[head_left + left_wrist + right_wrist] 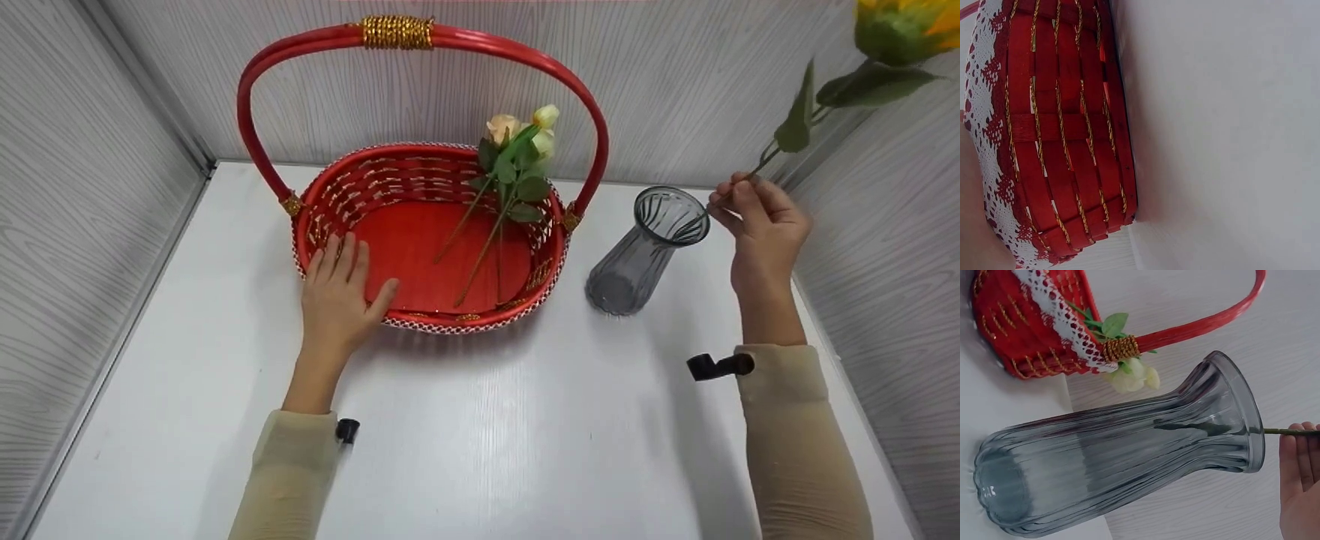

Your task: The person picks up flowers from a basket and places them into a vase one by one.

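Note:
My left hand (334,296) rests over the near left rim of a red woven basket (450,328), with its fingers straight and pointing into the basket. In the left wrist view, the basket's outer wall (1050,135) and lace trim fill the left side. Between thumb and fingertips, my right hand (769,232) pinches the stem of a yellow-orange flower (896,34), its bloom cut off by the view's top right corner. Just left of that hand, a grey glass vase (637,262) stands upright. In the right wrist view, the stem (1278,431) meets the vase's rim, and a dark leafy shape shows through the glass.
Several pale flowers (504,129) lean on the basket's back right rim, their stems reaching its floor. A tall red handle (510,49) wrapped in gold cord arches over the basket. Patterned panels (675,97) enclose the white table (480,435) at the back and sides.

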`<state>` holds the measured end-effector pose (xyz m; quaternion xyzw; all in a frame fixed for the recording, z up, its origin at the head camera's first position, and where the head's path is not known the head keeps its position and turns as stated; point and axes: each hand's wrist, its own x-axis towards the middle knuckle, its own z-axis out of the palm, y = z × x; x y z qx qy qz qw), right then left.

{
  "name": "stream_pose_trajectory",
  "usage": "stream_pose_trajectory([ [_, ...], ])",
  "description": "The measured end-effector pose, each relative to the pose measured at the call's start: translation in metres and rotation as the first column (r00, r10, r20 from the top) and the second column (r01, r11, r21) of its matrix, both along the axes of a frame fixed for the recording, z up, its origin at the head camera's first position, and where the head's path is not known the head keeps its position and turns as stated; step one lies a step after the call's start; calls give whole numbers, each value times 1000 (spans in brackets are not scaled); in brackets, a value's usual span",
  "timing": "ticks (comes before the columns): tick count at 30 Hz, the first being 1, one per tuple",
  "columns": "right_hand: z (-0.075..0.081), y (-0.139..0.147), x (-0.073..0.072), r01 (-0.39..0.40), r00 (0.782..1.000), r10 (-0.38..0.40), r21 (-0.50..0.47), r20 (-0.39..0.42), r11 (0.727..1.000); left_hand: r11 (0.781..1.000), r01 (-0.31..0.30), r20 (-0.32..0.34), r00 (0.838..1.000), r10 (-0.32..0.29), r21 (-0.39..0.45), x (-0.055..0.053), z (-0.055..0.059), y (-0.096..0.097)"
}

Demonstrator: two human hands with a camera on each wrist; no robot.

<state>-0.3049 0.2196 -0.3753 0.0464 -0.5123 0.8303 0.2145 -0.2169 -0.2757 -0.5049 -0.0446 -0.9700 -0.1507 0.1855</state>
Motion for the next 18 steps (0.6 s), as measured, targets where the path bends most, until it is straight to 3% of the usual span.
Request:
stream_pose_trajectory([
  [9,-6,-2,-2,-36,996,50,187,-72,982,1000,-2,-11,1000,2,-4,-1,0,1],
  [14,-5,-3,-1,-74,997,76,250,0,965,1000,-4,7,1000,4,-10,-1,1,1],
  [18,-2,-5,-1,-108,994,99,347,44,932,1000,-6,14,1000,6,-6,0,2,1],
])
